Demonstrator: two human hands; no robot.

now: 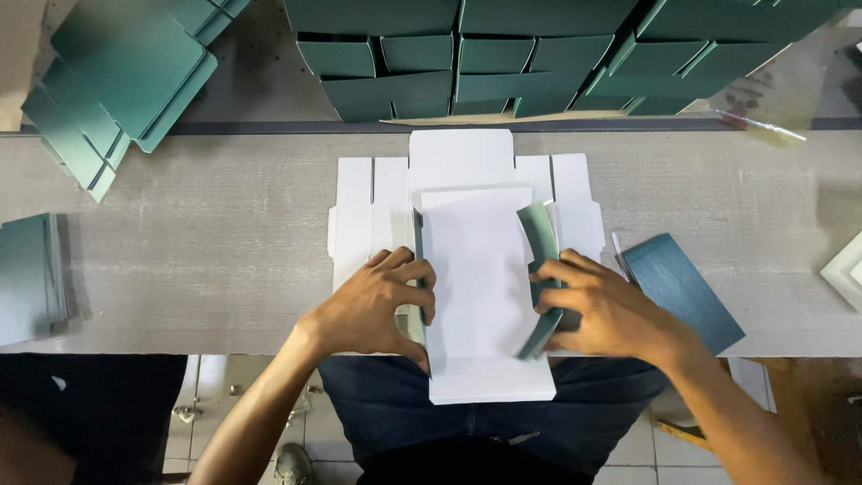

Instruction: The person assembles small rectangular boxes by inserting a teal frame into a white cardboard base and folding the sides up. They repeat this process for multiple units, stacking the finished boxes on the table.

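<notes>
A die-cut cardboard box blank (485, 269), white inside and dark green outside, lies flat on the grey table (224, 242) in front of me. My left hand (382, 301) grips its left side flap and holds it upright. My right hand (597, 305) bends the right side flap (541, 242) upward, so its green outer face shows. The blank's near end hangs over the table's front edge. More white blanks (458, 162) lie stacked underneath it.
Folded green boxes (503, 72) are stacked along the back, with more at the top left (117, 81). Flat green sheets (31, 274) lie at the left edge, a green piece (682, 287) to the right of my right hand, and a white object (848, 269) at the far right.
</notes>
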